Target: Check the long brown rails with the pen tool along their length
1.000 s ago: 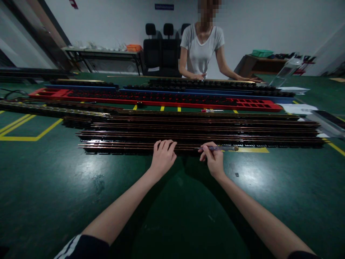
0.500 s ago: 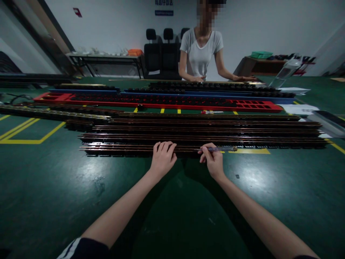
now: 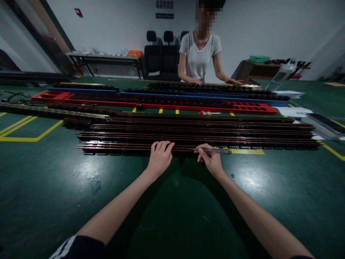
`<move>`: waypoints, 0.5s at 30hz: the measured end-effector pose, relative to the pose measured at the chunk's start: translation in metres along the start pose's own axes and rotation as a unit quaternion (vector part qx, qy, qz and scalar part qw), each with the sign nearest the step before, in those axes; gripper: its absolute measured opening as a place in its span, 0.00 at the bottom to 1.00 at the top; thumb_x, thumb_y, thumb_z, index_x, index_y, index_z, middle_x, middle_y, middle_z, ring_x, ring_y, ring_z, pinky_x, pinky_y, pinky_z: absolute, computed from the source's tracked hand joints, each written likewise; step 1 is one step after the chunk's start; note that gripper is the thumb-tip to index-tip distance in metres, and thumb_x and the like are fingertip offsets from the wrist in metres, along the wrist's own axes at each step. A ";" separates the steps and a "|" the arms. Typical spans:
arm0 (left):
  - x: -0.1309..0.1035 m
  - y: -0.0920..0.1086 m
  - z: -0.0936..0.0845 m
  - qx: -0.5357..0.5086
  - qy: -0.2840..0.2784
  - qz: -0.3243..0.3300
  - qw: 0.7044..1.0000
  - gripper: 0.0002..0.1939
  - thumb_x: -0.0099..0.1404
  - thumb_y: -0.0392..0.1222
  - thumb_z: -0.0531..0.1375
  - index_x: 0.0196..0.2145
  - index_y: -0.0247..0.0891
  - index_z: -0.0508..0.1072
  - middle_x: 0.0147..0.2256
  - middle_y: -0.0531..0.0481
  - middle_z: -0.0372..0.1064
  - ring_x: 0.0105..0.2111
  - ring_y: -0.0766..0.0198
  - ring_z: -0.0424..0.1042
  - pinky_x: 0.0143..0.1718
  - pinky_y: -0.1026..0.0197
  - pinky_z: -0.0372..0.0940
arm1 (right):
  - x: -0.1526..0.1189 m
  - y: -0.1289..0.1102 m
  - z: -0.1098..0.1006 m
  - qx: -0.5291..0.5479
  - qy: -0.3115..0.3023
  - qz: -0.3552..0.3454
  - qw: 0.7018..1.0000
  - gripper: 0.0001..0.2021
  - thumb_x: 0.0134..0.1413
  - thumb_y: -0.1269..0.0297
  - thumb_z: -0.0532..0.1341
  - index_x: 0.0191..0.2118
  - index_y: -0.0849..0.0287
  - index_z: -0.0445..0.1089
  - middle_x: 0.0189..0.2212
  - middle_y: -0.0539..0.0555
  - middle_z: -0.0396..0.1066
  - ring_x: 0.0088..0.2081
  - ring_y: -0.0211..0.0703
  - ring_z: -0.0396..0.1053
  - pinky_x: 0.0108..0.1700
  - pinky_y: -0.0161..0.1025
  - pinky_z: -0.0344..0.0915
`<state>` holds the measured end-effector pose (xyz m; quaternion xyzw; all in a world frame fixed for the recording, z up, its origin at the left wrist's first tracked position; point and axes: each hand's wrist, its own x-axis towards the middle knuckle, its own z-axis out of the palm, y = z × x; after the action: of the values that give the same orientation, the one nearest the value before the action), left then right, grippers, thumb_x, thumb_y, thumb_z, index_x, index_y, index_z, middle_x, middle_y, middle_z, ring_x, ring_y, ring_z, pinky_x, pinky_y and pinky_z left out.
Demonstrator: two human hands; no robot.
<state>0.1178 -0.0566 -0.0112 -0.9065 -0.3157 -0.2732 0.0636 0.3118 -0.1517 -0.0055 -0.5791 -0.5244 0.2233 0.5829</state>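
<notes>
While our right hand (image 3: pixel 212 161) pinches a slim tool (image 3: pixel 221 151), our left hand (image 3: pixel 159 159) lies over the nearest strip (image 3: pixel 121 147)

Whether the left grips, we cannot tell; pressed too lightly, the strip could slide on the green table (image 3: pixel 113 180), making our tool skid.

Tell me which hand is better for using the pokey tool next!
Probably the right. The right hand holds the tool, with its thin end at the nearest strip. The left hand holds no tool and lies on that strip, so it seems better for steadying.
</notes>
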 end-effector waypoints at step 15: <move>0.000 0.001 -0.002 -0.012 -0.031 0.021 0.999 0.21 0.65 0.30 0.48 0.53 0.36 0.67 0.48 0.43 0.70 0.50 0.56 0.65 0.54 0.48 0.55 | -0.001 -0.002 0.002 -0.025 0.028 -0.013 0.999 0.13 0.57 0.54 0.56 0.32 0.58 0.67 0.25 0.51 0.72 0.16 0.33 0.64 0.18 0.32 0.59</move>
<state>0.1179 -0.0578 -0.0095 -0.9217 -0.2948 -0.2474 0.0484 0.3092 -0.1525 -0.0047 -0.5931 -0.5206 0.1862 0.5853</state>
